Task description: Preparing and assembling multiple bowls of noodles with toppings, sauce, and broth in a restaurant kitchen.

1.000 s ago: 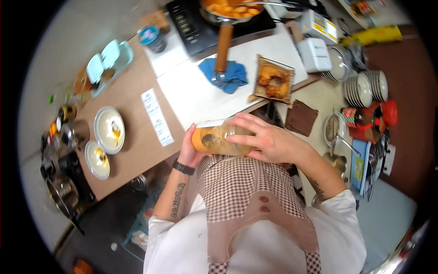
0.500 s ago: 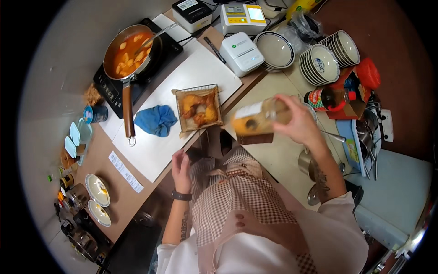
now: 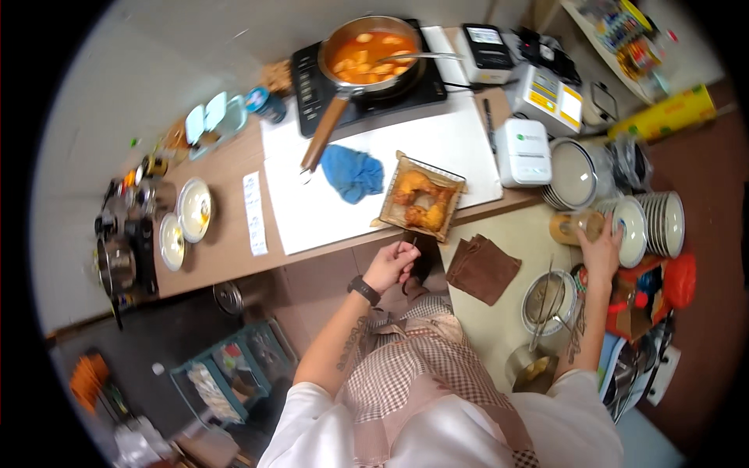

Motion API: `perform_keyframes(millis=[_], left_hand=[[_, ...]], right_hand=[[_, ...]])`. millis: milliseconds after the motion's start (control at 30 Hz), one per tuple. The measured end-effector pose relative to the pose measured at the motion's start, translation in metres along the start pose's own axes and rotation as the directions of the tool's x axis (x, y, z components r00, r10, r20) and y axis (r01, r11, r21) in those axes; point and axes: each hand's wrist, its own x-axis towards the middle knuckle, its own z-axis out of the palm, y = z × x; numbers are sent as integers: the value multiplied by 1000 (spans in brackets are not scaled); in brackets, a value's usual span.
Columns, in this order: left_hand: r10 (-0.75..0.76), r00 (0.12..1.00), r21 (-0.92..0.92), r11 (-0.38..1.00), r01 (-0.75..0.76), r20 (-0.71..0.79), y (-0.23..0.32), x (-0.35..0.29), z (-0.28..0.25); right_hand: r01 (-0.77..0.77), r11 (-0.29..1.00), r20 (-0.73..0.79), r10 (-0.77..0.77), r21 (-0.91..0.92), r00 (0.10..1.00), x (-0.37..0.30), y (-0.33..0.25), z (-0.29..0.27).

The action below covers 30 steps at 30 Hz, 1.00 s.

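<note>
My right hand (image 3: pixel 599 248) reaches to the right-hand counter, fingers wrapped round the pale lid end of a jar (image 3: pixel 562 228) with yellow-orange contents. The jar is beside the stacked bowls (image 3: pixel 629 226). My left hand (image 3: pixel 392 267) is closed in front of the counter edge, fingertips pinched; whether it holds something thin, I cannot make out. Just beyond it a paper-lined wire basket (image 3: pixel 388 204) holds browned fried chicken pieces (image 3: pixel 421 199). Brown folded napkins (image 3: pixel 484 269) lie between my hands. A bowl with utensils (image 3: pixel 548 303) sits near my right forearm.
A pan (image 3: pixel 370 58) of red-orange stew with a spoon stands on a black induction cooker (image 3: pixel 308 101). Near it lies a blue cloth (image 3: pixel 353 173). A white printer (image 3: pixel 523 152) stands at the back right. Two soiled bowls (image 3: pixel 193 209) are at left.
My right hand has carried the jar from near the basket to the bowls at right. My left hand has closed its fingers. The view has turned, and the napkins are now uncovered.
</note>
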Motion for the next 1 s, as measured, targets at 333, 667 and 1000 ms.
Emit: perform_keyframes(millis=[333,667,1000], left_hand=[[169,960,-230,948,-221,-224,-104,-204,-35],[135,639,-396,684,-613,-757,-389,-540,-19],[-480,18,-194,321,-927,-877,-686,-831,54]], right_hand=[[726,535,-106,-769,432,630,-132,-138,-8],[793,-86,268,-914,603,-303,-522,-232,69],[733,-492,837,-13,471,-547,-800,-185,254]])
